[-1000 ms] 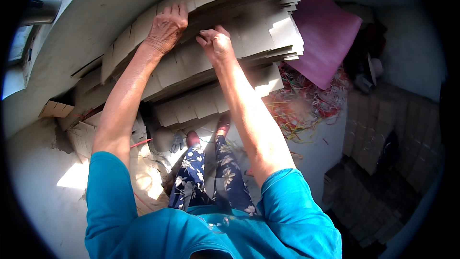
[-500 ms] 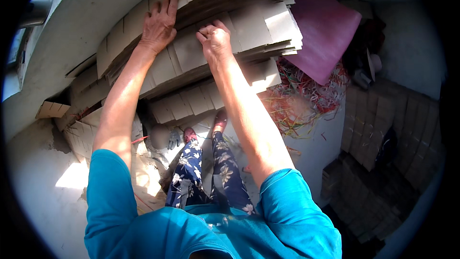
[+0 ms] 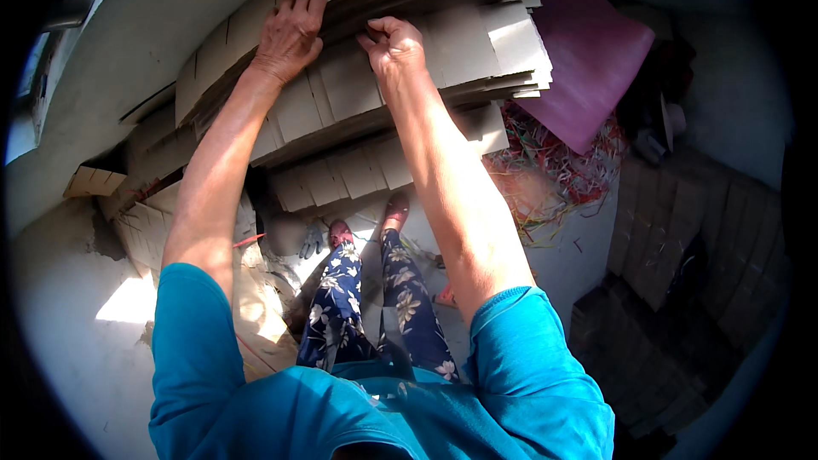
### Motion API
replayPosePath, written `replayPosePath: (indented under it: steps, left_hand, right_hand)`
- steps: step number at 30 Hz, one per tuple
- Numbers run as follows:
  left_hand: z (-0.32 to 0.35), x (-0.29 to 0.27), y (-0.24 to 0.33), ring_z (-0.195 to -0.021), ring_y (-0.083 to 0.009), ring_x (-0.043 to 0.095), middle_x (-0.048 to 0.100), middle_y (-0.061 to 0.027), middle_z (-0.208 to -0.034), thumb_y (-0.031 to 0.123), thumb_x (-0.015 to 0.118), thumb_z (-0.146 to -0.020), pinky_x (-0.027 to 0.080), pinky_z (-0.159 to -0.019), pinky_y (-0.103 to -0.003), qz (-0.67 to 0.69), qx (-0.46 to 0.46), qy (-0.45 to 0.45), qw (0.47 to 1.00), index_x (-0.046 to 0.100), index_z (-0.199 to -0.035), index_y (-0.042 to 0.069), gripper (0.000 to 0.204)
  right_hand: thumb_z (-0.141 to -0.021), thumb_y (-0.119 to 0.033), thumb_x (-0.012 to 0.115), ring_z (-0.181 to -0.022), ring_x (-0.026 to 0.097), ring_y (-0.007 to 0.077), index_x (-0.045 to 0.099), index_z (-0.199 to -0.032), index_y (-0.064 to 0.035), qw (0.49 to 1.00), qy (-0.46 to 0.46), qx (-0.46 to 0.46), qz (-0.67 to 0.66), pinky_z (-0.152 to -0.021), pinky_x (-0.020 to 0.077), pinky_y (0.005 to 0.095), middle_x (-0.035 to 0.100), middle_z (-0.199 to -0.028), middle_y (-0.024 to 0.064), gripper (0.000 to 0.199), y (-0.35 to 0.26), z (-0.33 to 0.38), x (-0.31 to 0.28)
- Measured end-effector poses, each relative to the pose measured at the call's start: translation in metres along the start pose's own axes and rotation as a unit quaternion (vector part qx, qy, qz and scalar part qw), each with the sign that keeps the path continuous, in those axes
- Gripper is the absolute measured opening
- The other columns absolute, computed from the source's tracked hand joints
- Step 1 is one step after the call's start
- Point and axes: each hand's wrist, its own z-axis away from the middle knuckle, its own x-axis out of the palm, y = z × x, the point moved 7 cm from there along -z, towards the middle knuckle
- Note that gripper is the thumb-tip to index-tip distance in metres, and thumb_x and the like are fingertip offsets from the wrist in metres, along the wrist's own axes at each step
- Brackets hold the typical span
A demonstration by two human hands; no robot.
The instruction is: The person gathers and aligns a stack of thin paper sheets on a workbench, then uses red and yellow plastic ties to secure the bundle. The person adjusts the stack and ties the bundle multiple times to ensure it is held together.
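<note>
Teal sleeves and flowered trousers fill the near edge; both forearms reach up and away to a tall stack of flattened cardboard sheets leaning against a pale wall. The left hand lies flat on an upper sheet, fingers spread open and pressing, probably to keep the pile from sliding. The right hand is curled, fingertips hooked over an edge between layers (whether it truly pinches a sheet I cannot tell). Lower sheets jut out above the feet, crowding the standing room. To the right lie a pink board and a tangle of coloured strips; darker cardboard stacks sit in shadow further right.
</note>
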Motion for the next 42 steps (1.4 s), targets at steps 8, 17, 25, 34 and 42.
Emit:
replayPosePath:
  steps: [8, 17, 25, 34, 42]
  left_hand:
    - [0.004, -0.008, -0.003, -0.115, -0.0342, 0.046, 0.045, -0.0157, -0.128, 0.005, 0.074, -0.057, 0.046, -0.093, -0.039, 0.012, 0.024, 0.041, 0.999, 0.025, -0.141, 0.012, 0.097]
    - [0.005, -0.018, -0.009, -0.114, -0.0319, 0.048, 0.048, -0.0144, -0.127, 0.004, 0.068, -0.058, 0.046, -0.092, -0.039, 0.079, 0.011, 0.05, 0.996, 0.028, -0.14, 0.013, 0.091]
    - [0.003, -0.031, -0.023, -0.117, -0.0317, 0.046, 0.045, -0.0123, -0.133, 0.009, 0.061, -0.062, 0.043, -0.096, -0.039, 0.103, 0.01, 0.033, 0.994, 0.036, -0.136, 0.011, 0.078]
    - [0.004, -0.022, -0.018, -0.116, -0.036, 0.044, 0.043, -0.0144, -0.133, 0.008, 0.064, -0.059, 0.044, -0.094, -0.04, 0.036, 0.026, 0.039, 0.998, 0.036, -0.137, 0.015, 0.083]
    - [0.001, -0.039, -0.007, -0.11, -0.0421, 0.046, 0.046, -0.022, -0.125, 0.018, 0.063, -0.057, 0.045, -0.089, -0.047, 0.054, 0.057, -0.008, 0.997, 0.033, -0.138, 0.011, 0.087]
  right_hand:
    - [-0.063, 0.01, 0.059, -0.09, 0.051, 0.0232, 0.055, -0.096, -0.0041, 0.988, 0.059, -0.038, 0.135, -0.083, 0.0366, 0.0466, 0.055, -0.093, 0.0082, 0.036, -0.012, 0.014, 0.006]
    - [-0.066, 0.01, 0.06, -0.085, 0.055, 0.023, 0.052, -0.095, -0.0032, 0.996, -0.055, -0.055, -0.043, -0.086, 0.0411, 0.0444, 0.057, -0.087, 0.008, 0.033, -0.008, 0.001, 0.008]
    - [-0.072, 0.001, 0.067, -0.099, 0.054, 0.0212, 0.056, -0.099, -0.0017, 0.958, -0.107, -0.067, 0.258, -0.089, 0.044, 0.0445, 0.059, -0.1, 0.0076, 0.029, -0.028, 0.013, 0.023]
    - [-0.07, 0.001, 0.063, -0.093, 0.057, 0.0213, 0.06, -0.098, -0.002, 0.982, -0.182, -0.048, 0.0, -0.086, 0.0464, 0.0387, 0.061, -0.093, 0.0059, 0.029, 0.001, 0.004, 0.022]
    - [-0.067, 0.004, 0.059, -0.09, 0.056, 0.0241, 0.061, -0.086, -0.0019, 0.97, -0.228, 0.042, 0.07, -0.088, 0.0464, 0.0455, 0.061, -0.09, 0.0085, 0.02, 0.023, -0.01, 0.023]
